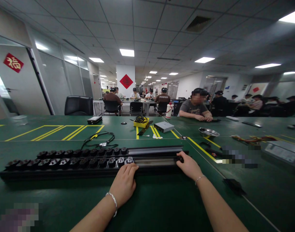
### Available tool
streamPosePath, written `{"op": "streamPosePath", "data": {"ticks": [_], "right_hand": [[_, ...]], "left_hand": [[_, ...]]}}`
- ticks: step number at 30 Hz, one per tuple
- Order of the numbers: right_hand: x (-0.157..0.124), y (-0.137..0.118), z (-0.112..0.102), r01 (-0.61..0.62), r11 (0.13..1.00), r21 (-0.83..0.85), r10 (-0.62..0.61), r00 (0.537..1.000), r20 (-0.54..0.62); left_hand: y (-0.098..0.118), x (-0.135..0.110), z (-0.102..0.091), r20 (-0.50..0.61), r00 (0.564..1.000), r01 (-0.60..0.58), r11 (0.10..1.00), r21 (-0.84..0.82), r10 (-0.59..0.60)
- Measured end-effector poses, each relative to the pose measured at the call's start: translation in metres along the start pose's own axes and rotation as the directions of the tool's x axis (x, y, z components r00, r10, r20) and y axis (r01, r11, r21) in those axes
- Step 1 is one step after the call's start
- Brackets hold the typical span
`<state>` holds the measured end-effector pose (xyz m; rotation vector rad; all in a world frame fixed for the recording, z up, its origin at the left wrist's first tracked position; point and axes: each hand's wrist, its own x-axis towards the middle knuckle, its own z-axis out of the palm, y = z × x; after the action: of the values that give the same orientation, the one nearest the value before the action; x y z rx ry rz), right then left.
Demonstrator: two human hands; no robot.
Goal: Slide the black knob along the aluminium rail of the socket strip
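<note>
Two long black rails [159,162] lie side by side on the green table, with bare metallic channels at their right. Rows of black socket-like modules [84,161] fill the left and middle of both rails; some have pale faces. My left hand [124,181] is closed over the front edge of the nearer rail, fingertips beside the last pale-faced module. At the right end of that rail my right hand [189,166] pinches a small dark piece [179,157], mostly hidden by the fingers.
Behind the rails are a black cable [108,138], a yellow box [141,122] with wires and a grey box-shaped device [163,126]. To the right are a metal bowl [209,132], a power supply unit [282,151] and a black pouch-like item [234,186]. A person [197,106] sits opposite.
</note>
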<state>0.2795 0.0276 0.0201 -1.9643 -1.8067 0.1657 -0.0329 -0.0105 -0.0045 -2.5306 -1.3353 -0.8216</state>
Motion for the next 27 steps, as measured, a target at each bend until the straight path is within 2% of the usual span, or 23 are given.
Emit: {"op": "streamPosePath", "data": {"ticks": [7,20,27], "right_hand": [[0.0006,-0.0026,-0.0016,-0.031,1.000,0.004,0.031,0.999,0.007],[0.0023,0.0011,0.0017,0.011,1.000,0.012,-0.010,0.999,-0.040],[0.0019,0.0000,0.0002,-0.017,0.999,0.040,0.018,0.999,-0.027]], "left_hand": [[0.0003,0.0004,-0.0001,0.006,1.000,0.007,1.000,-0.025,-0.007],[-0.0007,-0.0015,0.0023,0.007,1.000,0.004,1.000,-0.015,-0.004],[-0.0002,0.0000,0.0011,0.004,1.000,0.006,1.000,-0.010,-0.006]]}}
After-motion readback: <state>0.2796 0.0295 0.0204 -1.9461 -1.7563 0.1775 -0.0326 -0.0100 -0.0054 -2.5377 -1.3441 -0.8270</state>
